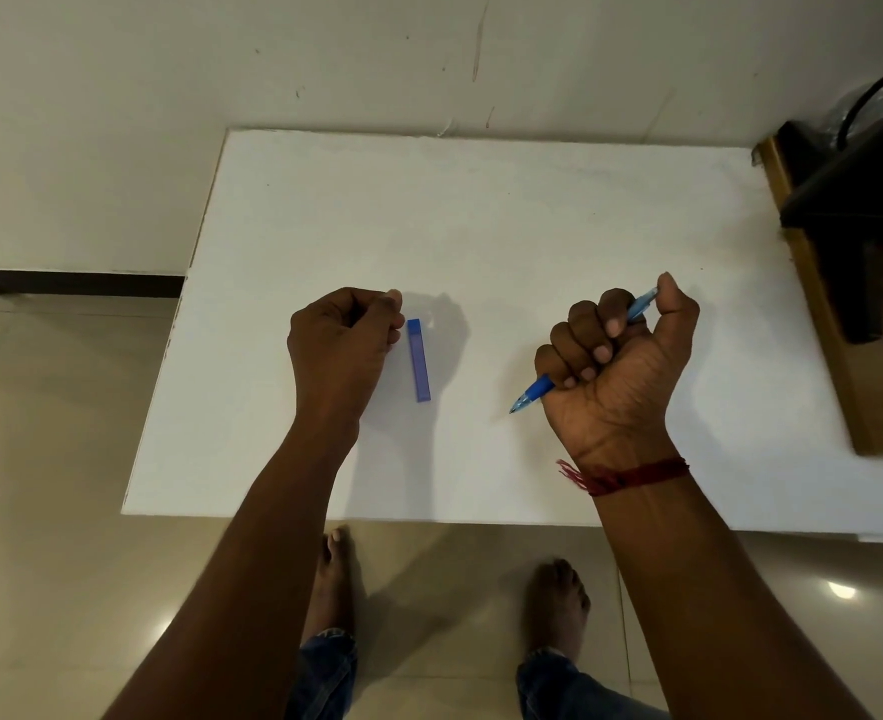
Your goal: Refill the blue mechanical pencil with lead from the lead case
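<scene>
The blue mechanical pencil (535, 393) sits in my right hand (618, 363), fingers curled round its barrel; its tip points down-left and its rear end shows by my thumb. The blue lead case (418, 360) lies flat on the white table (507, 226), lengthwise away from me. My left hand (343, 337) hovers just left of the case's far end with fingers curled and fingertips pinched together; whether it holds anything between them is hidden.
A dark stand on a wooden surface (839, 210) borders the table's right side, with a black cable behind it. A wall runs along the table's far edge. My bare feet (556, 600) stand on the tiled floor below the near edge.
</scene>
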